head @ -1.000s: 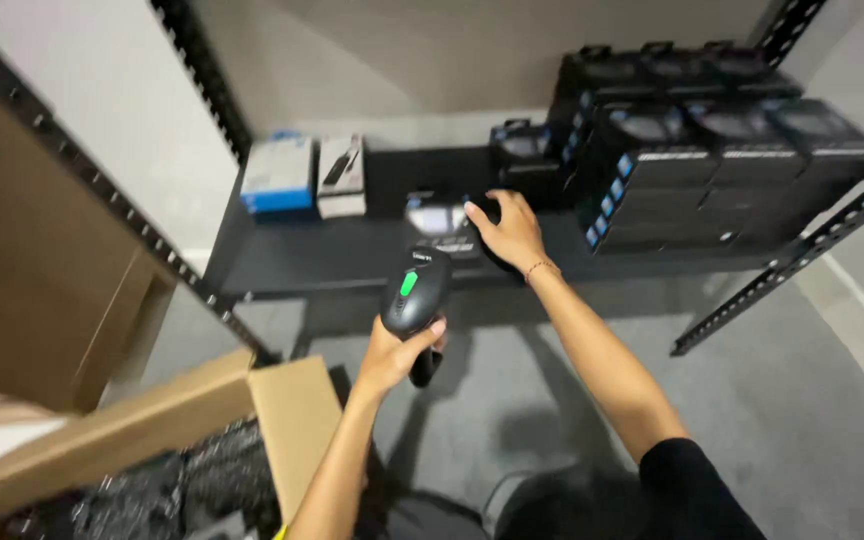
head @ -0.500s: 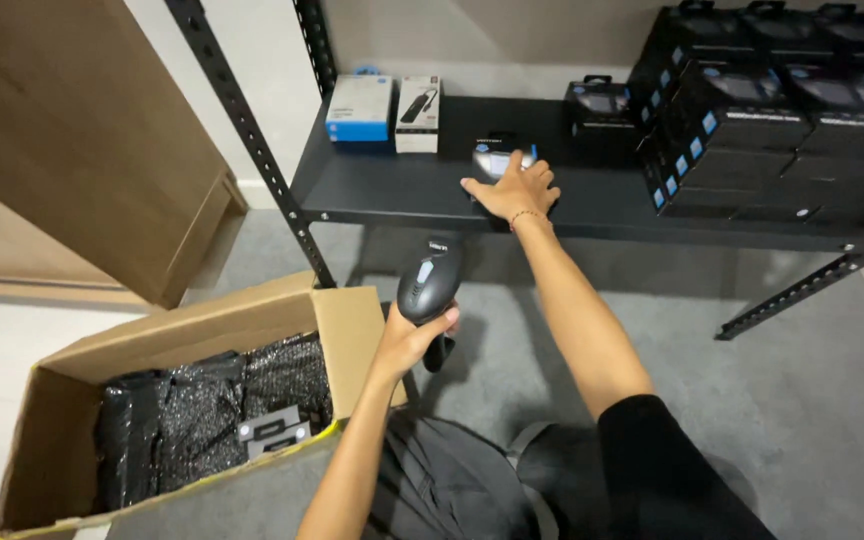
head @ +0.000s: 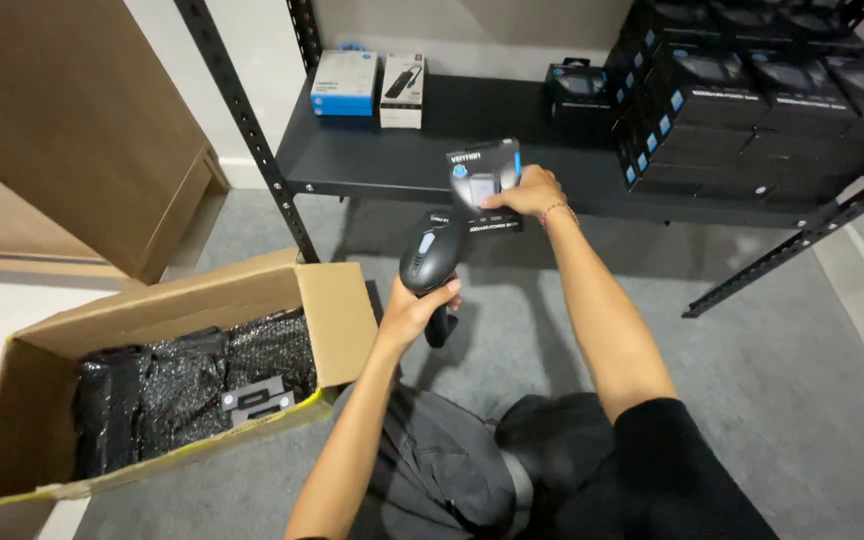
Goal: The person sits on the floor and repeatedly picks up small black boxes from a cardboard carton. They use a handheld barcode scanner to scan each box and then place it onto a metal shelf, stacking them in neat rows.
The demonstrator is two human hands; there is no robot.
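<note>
My left hand (head: pixel 415 310) grips a dark handheld barcode scanner (head: pixel 430 258) by its handle, with the scanner head tilted up toward the shelf. My right hand (head: pixel 529 192) holds a small black product box (head: pixel 484 185) by its right edge, lifted off the black metal shelf (head: pixel 402 165) and facing the scanner. The box hangs just above and to the right of the scanner head, a short gap apart.
Stacks of black boxes (head: pixel 742 90) fill the shelf's right side; a blue box (head: pixel 343 83) and a white box (head: pixel 402 76) stand at the left. An open cardboard carton (head: pixel 182 370) with black bubble-wrapped items lies on the grey floor at left. A wooden cabinet (head: pixel 72 130) stands beyond.
My right hand has lifted the black box off the shelf and pulled it toward the scanner. My view has shifted, so the carton shows more fully.
</note>
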